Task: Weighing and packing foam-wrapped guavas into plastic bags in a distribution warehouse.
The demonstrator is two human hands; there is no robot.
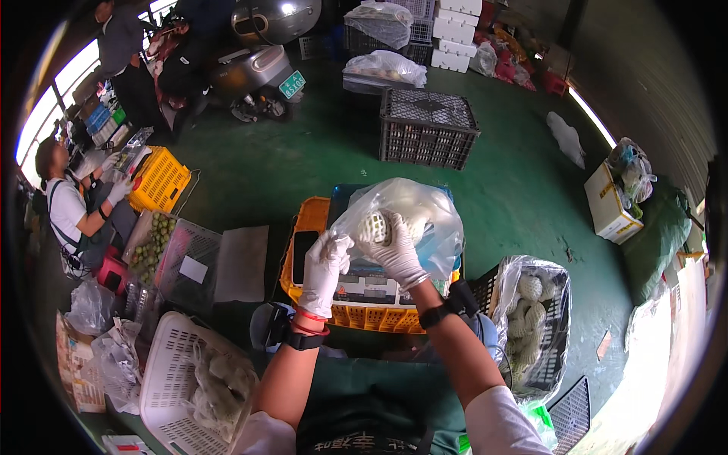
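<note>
Netted fruit at mouth of bag, over scale.
Right hand grips fruit; left hand pinches bag edge. Should that pinch slacken, bag could sag and fruit snag or drop.

A bulging clear plastic bag crowds the space above an orange plastic crate; green painted floor offers passage beyond, a film-lined black basket obstructing the near right.

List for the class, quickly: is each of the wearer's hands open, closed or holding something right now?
Left hand: closed, gripping the edge of the clear plastic bag.
Right hand: closed, holding a net-wrapped fruit.
</note>
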